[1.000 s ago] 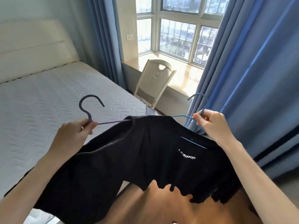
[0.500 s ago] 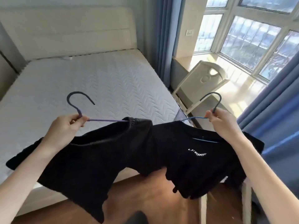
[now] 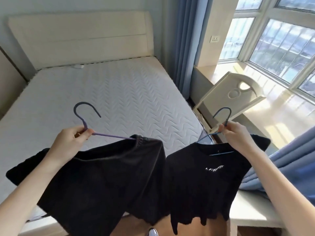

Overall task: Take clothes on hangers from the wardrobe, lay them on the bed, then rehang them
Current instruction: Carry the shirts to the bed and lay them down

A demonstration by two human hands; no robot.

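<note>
By bed point(image 3: 119, 92) | left hand point(image 3: 68, 143): purple hanger point(image 3: 110, 135) | right hand point(image 3: 237, 137): blue hanger point(image 3: 228, 119) | lettering point(image 3: 214, 168) (blurred)

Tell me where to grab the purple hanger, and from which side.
Grip the purple hanger at its neck, just under the hook, where the left hand pinches it. Come from the near side, below the hook: the neck stands bare there, while the black garment hides the arm ends.

Single head-worn wide-angle view, looking forward and down — close over outstretched arms, bed point(image 3: 119, 92) beyond
</note>
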